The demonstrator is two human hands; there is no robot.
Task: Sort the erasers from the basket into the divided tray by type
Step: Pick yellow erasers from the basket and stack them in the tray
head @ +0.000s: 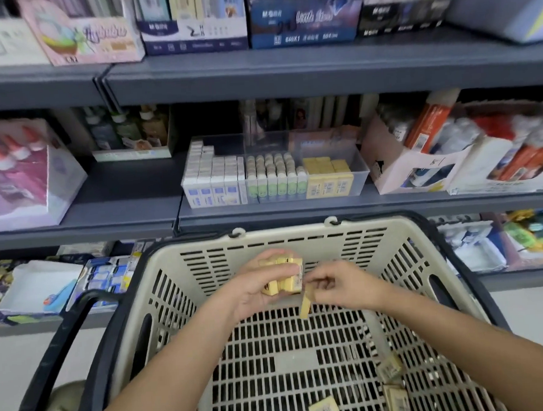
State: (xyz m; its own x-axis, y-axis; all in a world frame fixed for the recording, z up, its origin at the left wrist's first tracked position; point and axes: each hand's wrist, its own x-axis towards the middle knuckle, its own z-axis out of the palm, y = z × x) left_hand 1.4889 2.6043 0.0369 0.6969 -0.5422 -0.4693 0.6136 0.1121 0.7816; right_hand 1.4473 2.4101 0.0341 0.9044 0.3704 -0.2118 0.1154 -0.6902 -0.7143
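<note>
Below shop shelves [287,74], a stack of yellow erasers [287,282] is gripped in the left hand [256,290], one eraser [305,307] pinched by the right hand [341,283], apparently batched for the tray [362,171].

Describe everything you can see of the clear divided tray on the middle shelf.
The divided tray is a clear, plastic-looking rectangular box standing level on the grey middle shelf. It has three side-by-side sections. The left is packed with white erasers, stacked higher at the back. The middle holds rows of rounded green-and-white erasers. The right holds yellow erasers only at the front, with bare room behind them.
</note>
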